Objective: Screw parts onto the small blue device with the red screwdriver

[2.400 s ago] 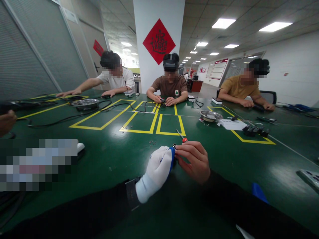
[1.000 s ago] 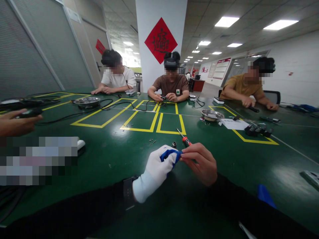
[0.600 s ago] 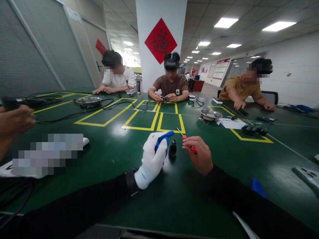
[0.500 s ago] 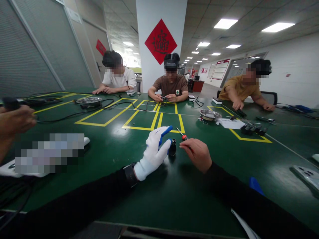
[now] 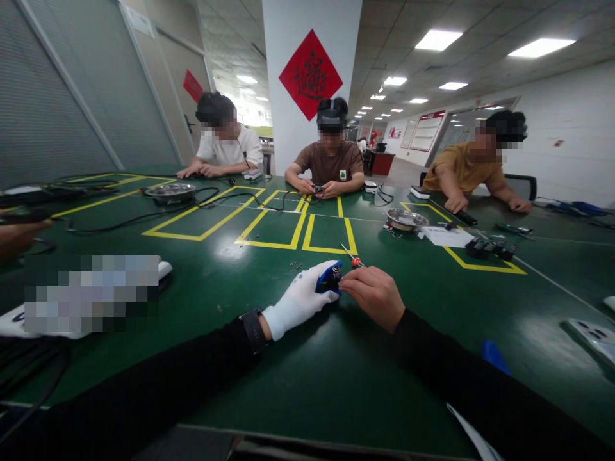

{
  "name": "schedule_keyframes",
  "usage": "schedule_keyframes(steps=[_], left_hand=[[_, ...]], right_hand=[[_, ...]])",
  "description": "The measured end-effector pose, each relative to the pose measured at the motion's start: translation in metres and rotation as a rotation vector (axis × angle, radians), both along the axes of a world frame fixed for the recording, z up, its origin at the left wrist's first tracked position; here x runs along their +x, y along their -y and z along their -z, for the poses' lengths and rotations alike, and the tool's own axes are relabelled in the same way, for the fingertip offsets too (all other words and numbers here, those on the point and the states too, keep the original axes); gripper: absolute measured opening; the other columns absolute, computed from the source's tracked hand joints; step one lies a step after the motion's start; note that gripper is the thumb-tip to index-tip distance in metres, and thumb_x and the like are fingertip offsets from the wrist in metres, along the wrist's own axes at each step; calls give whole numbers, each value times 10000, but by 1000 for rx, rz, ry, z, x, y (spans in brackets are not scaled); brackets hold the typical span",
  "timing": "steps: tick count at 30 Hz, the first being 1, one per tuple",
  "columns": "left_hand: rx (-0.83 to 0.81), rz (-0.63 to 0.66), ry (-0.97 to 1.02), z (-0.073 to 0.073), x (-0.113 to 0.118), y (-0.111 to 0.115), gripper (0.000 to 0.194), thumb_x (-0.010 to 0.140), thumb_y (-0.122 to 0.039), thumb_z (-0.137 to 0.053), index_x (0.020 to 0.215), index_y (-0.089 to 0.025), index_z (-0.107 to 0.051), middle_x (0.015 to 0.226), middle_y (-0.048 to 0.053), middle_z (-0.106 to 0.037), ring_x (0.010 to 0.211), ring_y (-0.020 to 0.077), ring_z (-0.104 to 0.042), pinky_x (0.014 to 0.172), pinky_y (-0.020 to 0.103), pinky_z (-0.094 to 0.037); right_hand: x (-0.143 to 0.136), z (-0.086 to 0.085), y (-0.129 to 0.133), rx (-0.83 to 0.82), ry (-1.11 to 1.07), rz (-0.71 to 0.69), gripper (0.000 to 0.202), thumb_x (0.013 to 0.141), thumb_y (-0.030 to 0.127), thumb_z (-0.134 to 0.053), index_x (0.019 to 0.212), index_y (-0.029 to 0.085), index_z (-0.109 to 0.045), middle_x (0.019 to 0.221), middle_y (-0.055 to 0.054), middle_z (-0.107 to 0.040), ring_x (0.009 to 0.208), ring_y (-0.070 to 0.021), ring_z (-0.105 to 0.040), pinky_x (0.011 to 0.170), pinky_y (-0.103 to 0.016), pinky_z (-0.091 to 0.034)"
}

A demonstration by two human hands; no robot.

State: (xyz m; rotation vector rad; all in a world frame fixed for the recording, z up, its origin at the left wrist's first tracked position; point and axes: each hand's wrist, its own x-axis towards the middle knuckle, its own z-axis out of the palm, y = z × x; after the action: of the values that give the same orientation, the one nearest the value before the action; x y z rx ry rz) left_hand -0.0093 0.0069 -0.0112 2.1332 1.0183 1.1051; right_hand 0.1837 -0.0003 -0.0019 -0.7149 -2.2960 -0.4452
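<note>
My left hand point(image 5: 307, 293), in a white glove with blue-coated fingers, is closed round a small black cylindrical part point(image 5: 331, 279). The part stands upright with a shiny metal ring at its top. My bare right hand point(image 5: 373, 291) has a red-handled screwdriver point(image 5: 356, 262) tucked in it, its thin shaft pointing away from me and to the left. Its thumb and fingertips are pinched together right beside the black part; whether they also hold something tiny there I cannot make out. Just beyond the glove lie several tiny metal pieces point(image 5: 296, 265), perhaps screws.
Yellow tape outlines point(image 5: 269, 244) mark the green table point(image 5: 307, 384). One metal bowl point(image 5: 406, 219) stands at the right, another point(image 5: 169, 192) at the left. Several black parts point(image 5: 490, 248) sit near white paper point(image 5: 446, 237). A phone point(image 5: 589, 339) lies far right. Co-workers sit opposite.
My left hand has closed round the black part, which it hovered beside with fingers apart. My right hand has shifted slightly left, up to the part. The tiny metal pieces have come into view.
</note>
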Motion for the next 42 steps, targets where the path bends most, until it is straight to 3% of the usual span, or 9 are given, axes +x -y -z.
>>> schedule_keyframes(steps=[9,20,28,42], left_hand=[[-6,-11,3,-1,-1,1,544,685,-179,-681,1214,-174,-553,1200,76,-620,1107,229,-577,1024,398,-413],[-18,10,0,-1,-1,-3,559,669,-156,-696,1210,-173,-556,1195,57,-625,1093,204,-584,1012,347,-427],[-30,4,-46,-5,-2,-2,547,680,-186,-692,1211,-184,-559,1202,58,-621,1102,215,-580,1012,361,-424],[8,21,-52,0,-2,-4,547,697,-203,-669,1229,-190,-544,1215,65,-612,1121,227,-565,1028,389,-404]], right_hand=[[0,0,0,142,137,5,146,877,138,-533,902,182,-670,882,-32,-702,750,-141,-600,673,-309,-401],[-3,4,0,29,-15,22,104,862,177,-577,844,201,-677,856,-8,-701,737,-130,-600,668,-294,-388],[-2,6,-2,-19,-7,-18,134,869,142,-549,900,198,-667,906,-11,-706,798,-148,-594,711,-308,-406],[-6,7,-3,-41,-32,9,115,880,164,-533,842,198,-637,895,-19,-693,843,-177,-550,753,-334,-401]])
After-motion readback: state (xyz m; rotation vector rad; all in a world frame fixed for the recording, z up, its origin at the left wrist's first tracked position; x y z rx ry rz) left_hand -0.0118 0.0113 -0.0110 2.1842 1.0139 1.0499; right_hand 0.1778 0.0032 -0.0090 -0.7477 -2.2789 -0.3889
